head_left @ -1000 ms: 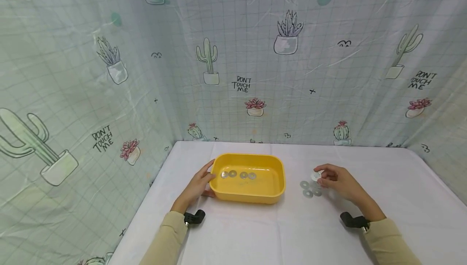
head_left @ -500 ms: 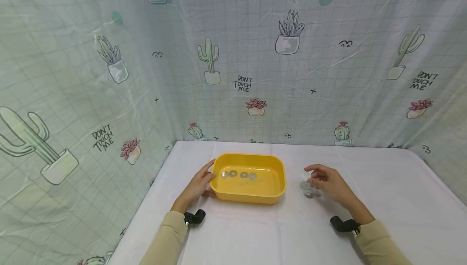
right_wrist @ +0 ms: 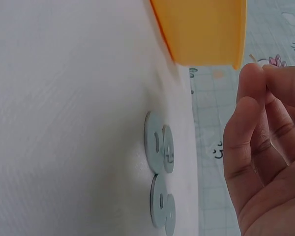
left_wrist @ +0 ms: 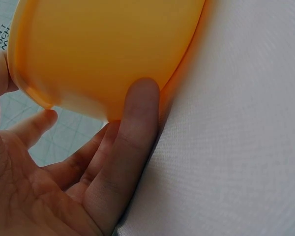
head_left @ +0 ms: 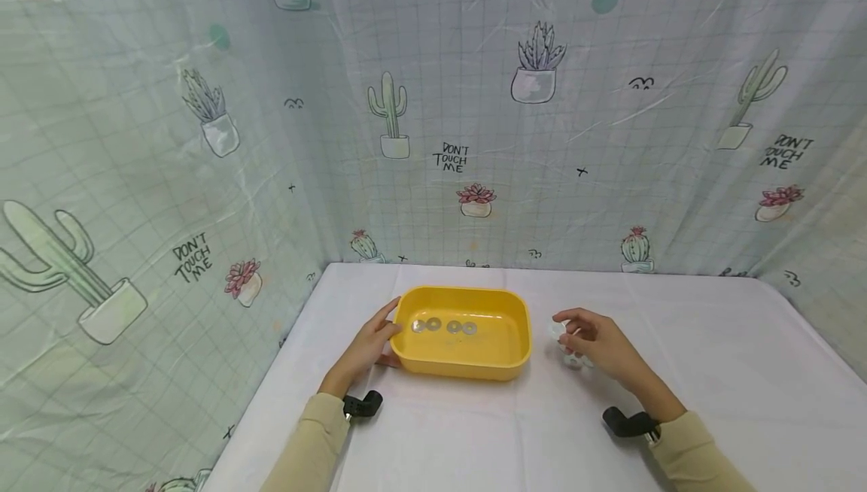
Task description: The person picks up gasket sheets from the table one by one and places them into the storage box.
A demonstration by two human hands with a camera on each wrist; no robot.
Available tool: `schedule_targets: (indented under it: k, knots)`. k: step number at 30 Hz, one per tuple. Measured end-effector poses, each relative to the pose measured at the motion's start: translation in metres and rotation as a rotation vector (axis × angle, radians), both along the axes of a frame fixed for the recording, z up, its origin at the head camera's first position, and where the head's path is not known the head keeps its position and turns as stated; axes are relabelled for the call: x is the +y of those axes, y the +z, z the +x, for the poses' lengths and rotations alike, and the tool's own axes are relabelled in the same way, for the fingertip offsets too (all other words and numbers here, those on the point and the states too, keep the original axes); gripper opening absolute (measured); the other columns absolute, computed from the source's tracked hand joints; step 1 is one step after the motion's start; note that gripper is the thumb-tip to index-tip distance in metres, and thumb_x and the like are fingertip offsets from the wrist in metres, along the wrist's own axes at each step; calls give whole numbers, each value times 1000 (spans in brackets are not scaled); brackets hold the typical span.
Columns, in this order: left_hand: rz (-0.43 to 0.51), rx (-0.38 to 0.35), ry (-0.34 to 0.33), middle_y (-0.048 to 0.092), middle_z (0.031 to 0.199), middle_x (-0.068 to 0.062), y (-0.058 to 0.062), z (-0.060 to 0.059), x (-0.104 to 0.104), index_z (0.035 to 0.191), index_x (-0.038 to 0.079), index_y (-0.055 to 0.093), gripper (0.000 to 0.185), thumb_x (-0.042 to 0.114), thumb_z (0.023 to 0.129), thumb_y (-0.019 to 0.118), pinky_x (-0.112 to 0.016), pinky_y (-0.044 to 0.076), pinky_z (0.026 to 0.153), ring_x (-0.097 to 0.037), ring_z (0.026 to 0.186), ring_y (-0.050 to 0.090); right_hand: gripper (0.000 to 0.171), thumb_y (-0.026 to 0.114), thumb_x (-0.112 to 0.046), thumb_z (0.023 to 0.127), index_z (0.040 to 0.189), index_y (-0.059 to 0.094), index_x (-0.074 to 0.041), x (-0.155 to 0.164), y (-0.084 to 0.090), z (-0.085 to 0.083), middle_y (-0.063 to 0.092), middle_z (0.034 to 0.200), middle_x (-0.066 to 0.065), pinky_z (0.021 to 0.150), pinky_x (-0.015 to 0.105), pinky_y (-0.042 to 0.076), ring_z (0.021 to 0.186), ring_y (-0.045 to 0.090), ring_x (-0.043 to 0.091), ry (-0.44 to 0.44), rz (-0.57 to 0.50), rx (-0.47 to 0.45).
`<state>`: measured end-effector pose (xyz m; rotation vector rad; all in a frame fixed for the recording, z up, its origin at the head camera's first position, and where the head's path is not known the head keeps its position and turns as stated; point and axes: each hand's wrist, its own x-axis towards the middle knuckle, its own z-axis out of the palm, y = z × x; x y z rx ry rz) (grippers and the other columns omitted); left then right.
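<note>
A shallow yellow plastic tray (head_left: 467, 369) stands on the white-covered table, with several flat metal washers (head_left: 454, 327) lying in a row inside it. My left hand (head_left: 366, 344) grips the tray's left end; the left wrist view shows its fingers (left_wrist: 142, 108) against the outer wall and up at the rim. To the right of the tray, my right hand (head_left: 599, 341) pinches a washer (head_left: 557, 329) between thumb and fingertips, above the table. Below that hand lie several loose washers (right_wrist: 155, 142), two pairs side by side in the right wrist view, partly hidden in the head view.
The white tablecloth (head_left: 433, 432) spreads around the tray and reaches back to a cactus-print curtain (head_left: 474, 101). The curtain also closes off the left and right sides. A black wrist camera (head_left: 630, 423) sits on each forearm.
My right hand has moved left toward the tray with the washer pinched in it, passing over the loose washers. The left hand and the tray stay in place.
</note>
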<state>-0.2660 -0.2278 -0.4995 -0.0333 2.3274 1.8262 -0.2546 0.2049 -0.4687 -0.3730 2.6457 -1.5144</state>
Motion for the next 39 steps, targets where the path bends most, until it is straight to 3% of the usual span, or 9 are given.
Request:
schedule_targets:
  k: [13,26,39]
  knots:
    - [16,-6,-9,58,128,-19,0,0,-1,159,39,33,61,26,102,52,-42,67,70,-24,92,67,34,66,-10,98,132,62,-8,-10,10,-1,65,99,12,68,33,62,80,66,23,-30,-17,-33]
    - [0,1,-7,58,128,-19,1,3,0,160,38,32,61,27,103,52,-41,67,70,-23,93,67,34,68,-10,97,131,63,-7,-44,27,-1,62,98,11,69,25,61,78,66,23,-51,-131,-92]
    - [19,16,-21,58,127,-21,4,4,-1,160,37,32,62,22,102,51,-44,67,70,-25,100,66,31,69,-6,95,126,65,-4,-90,28,-4,61,93,10,67,24,61,75,66,25,40,-204,-70]
